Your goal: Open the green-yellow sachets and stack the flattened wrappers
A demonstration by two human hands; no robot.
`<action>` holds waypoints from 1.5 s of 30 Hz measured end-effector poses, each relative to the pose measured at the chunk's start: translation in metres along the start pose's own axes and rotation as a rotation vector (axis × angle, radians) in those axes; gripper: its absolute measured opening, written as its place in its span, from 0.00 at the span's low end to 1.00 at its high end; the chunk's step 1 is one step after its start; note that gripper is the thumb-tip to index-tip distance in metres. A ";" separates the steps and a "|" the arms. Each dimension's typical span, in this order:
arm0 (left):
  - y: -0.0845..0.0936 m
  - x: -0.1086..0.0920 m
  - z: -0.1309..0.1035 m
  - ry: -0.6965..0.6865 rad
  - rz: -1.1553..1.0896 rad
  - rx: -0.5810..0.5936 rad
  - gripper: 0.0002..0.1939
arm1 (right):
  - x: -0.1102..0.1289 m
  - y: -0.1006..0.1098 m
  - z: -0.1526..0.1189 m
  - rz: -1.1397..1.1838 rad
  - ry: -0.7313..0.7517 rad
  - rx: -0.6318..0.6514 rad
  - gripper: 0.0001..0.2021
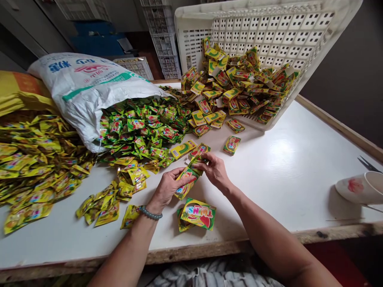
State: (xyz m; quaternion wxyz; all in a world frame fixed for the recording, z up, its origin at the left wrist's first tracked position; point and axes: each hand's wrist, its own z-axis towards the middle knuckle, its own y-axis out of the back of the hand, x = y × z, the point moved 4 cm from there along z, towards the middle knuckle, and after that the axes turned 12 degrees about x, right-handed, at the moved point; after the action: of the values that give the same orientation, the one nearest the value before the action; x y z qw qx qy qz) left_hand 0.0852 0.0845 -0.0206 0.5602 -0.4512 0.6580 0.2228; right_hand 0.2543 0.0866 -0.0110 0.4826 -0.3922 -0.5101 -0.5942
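Note:
My left hand point(166, 189) grips a small yellow-and-green candy box point(183, 189), tilted with its upper end toward my right hand. At that end my right hand point(216, 170) pinches a green candy sachet point(196, 161); its fingers partly hide the sachet, and I cannot tell how far it is inside the box. Just below lies a flat box marked TWINS point(198, 214), overlapping another one. Beyond my hands are a yellow box point(183, 150) and more boxes. Green sachets point(149, 127) spill from a white woven sack point(89, 79).
Yellow sachets point(36, 159) are heaped at the left beside a yellow bag point(24, 87). A tipped white plastic basket point(269, 36) holds many boxes at the back right. Near the right edge are a paper cup point(359, 187) and dark scissors point(369, 163). Wooden strips edge the white table point(269, 191).

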 end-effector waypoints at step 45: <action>0.014 -0.010 -0.006 -0.375 0.205 -0.159 0.20 | 0.002 -0.036 -0.011 0.219 -0.058 0.291 0.20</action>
State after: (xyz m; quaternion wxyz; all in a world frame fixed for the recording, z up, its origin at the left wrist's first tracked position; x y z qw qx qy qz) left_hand 0.0703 0.0901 -0.0122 0.6099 -0.3753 0.5652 0.4095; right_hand 0.2194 0.0764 -0.0193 0.5814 -0.3883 -0.5585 -0.4464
